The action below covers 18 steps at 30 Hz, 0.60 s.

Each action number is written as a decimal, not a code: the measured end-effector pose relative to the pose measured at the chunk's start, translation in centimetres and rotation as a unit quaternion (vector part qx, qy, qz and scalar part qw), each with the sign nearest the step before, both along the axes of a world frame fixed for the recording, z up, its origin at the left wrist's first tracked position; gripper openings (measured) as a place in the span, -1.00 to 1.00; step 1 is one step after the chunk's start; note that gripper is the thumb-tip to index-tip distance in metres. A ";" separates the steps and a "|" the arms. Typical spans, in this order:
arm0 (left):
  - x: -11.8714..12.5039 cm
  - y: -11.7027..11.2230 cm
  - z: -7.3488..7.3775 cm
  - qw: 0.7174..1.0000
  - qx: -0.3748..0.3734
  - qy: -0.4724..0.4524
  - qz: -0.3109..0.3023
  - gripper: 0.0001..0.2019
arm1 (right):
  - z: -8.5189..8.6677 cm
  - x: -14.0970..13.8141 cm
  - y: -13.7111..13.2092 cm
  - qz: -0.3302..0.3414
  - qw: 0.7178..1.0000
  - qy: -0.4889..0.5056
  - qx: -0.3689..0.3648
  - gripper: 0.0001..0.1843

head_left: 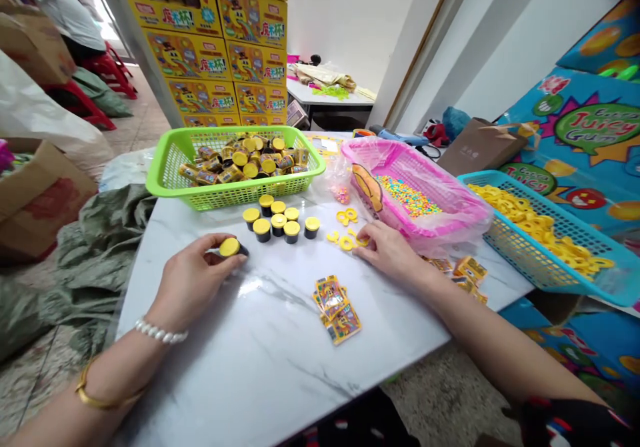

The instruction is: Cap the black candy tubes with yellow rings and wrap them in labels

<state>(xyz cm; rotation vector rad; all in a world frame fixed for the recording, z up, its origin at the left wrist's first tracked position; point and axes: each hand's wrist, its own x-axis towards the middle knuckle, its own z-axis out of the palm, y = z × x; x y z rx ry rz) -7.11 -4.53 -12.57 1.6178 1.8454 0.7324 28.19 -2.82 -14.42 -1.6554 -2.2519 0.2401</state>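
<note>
My left hand is closed round a small black cup with a yellow lid, resting on the white marble table. Just beyond it stand several more yellow-lidded cups in a cluster. My right hand lies on the table with its fingertips pinching a yellow ring; other yellow rings lie loose beside it. A small pile of printed sachets sits between my forearms.
A green basket of finished cups stands at the back. A pink basket lined with plastic holds coloured candy beads. A blue basket at right holds yellow rings. Stacked yellow cartons rise behind; another person is at far left.
</note>
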 end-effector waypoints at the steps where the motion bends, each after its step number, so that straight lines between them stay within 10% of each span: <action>1: 0.2 -1.0 -0.1 1.000 -0.006 -0.021 -0.019 -0.57 | -0.1 -0.1 0.0 0.006 1.000 -0.005 0.001 -0.86; 9: 2.4 -4.9 -1.4 0.984 0.058 -0.022 -0.168 -0.76 | 1.1 -1.6 -1.9 0.033 0.996 -0.084 0.006 -0.86; 18: 2.2 -3.8 -2.0 0.980 0.104 0.076 -0.153 -0.70 | 0.3 -0.4 -2.6 0.033 0.998 -0.029 0.039 -0.81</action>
